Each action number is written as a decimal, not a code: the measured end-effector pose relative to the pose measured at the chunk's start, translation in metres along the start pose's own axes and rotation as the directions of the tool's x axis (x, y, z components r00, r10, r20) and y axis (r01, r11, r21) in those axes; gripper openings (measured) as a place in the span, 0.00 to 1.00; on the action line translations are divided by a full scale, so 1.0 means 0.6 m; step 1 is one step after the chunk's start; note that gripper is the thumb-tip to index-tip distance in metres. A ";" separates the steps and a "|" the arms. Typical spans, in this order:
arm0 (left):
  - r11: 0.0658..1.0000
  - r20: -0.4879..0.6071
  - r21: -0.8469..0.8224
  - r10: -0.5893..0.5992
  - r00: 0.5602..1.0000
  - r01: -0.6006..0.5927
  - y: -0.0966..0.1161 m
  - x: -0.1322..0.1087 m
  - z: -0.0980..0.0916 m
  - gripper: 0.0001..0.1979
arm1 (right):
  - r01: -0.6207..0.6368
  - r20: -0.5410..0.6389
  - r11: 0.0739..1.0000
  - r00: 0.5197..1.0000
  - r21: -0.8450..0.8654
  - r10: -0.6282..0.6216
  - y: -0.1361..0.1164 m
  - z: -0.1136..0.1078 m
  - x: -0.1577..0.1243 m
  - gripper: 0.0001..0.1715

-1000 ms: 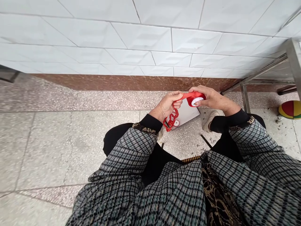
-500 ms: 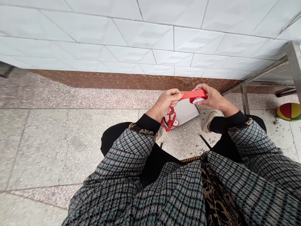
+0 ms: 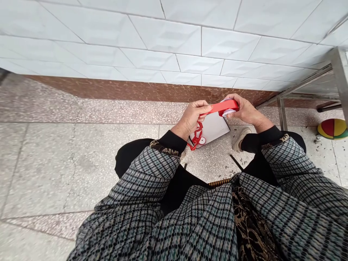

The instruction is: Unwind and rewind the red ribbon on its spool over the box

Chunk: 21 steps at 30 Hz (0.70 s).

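Between my hands runs a flat red ribbon (image 3: 217,107), pulled off a spool. My left hand (image 3: 194,114) pinches the ribbon between thumb and fingers. The white-sided ribbon spool (image 3: 228,112) is gripped by my right hand (image 3: 244,110), thumb below and fingers over the top. Beneath them a white box or board (image 3: 216,128) with dark edges rests low over the floor. Loops of red ribbon (image 3: 196,135) hang down by my left wrist onto its left part, beside a small white disc (image 3: 202,140) with a dark centre.
A white tiled wall (image 3: 174,40) rises in front above a brown skirting (image 3: 108,88). To the right stands a metal frame (image 3: 282,112), with a red, yellow and green ball (image 3: 333,128) on the floor. Small dark scraps (image 3: 230,168) litter the floor near my shoe (image 3: 241,138).
Both hands keep their holds, with the ribbon still stretched between them. My left hand and the spool have shifted very slightly, and the view has moved a little.
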<state>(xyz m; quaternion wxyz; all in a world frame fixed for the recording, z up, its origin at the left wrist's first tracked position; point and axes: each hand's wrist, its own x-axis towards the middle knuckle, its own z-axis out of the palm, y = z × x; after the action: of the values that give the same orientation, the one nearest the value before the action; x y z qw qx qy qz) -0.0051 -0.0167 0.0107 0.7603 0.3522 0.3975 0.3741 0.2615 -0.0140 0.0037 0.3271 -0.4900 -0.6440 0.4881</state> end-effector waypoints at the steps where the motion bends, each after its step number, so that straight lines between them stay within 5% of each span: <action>1: 1.000 0.001 0.000 -0.001 1.000 0.001 -0.001 0.001 0.000 0.18 | -0.002 -0.003 1.000 1.000 0.003 0.002 0.001 0.000 0.000 0.40; 21: 0.999 0.042 0.034 0.007 0.999 -0.008 -0.020 0.018 0.006 0.18 | -0.092 -0.027 0.904 0.993 0.417 0.114 -0.011 0.019 -0.003 0.47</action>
<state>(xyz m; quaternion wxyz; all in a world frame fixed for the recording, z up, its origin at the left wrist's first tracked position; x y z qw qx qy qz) 0.0056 -0.0140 -0.0013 0.7610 0.3745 0.3864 0.3624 0.2498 -0.0193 0.0066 0.4136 -0.4549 -0.4904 0.6177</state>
